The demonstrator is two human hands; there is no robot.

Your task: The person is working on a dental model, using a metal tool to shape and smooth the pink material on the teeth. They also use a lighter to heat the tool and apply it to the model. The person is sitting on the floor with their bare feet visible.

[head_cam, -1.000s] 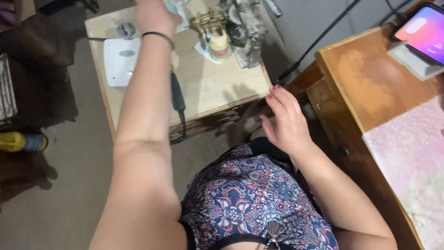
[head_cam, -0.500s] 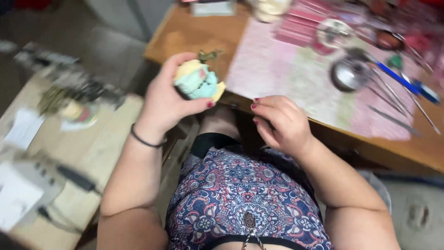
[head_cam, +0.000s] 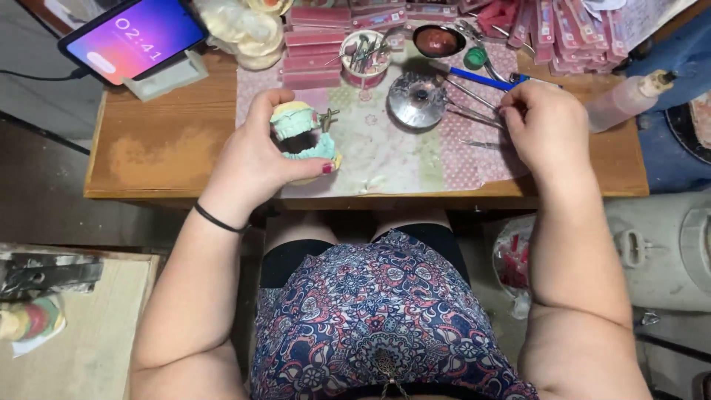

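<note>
Evidently rigid, brittle and fairly heavy, the dental cast [head_cam: 304, 135] sits at the mat's [head_cam: 385, 159] 9 o'clock, clasped round its bases by the left hand [head_cam: 255, 159]; right hand [head_cam: 548, 126] pinches a thin tool [head_cam: 481, 118].

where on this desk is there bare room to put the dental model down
Bare wood lies at the desk's left end, between the phone stand and the patterned mat. The mat's middle, between the left hand holding the dental model and the right hand, is free too. Crowded: the back edge and around the round metal dish.
</note>
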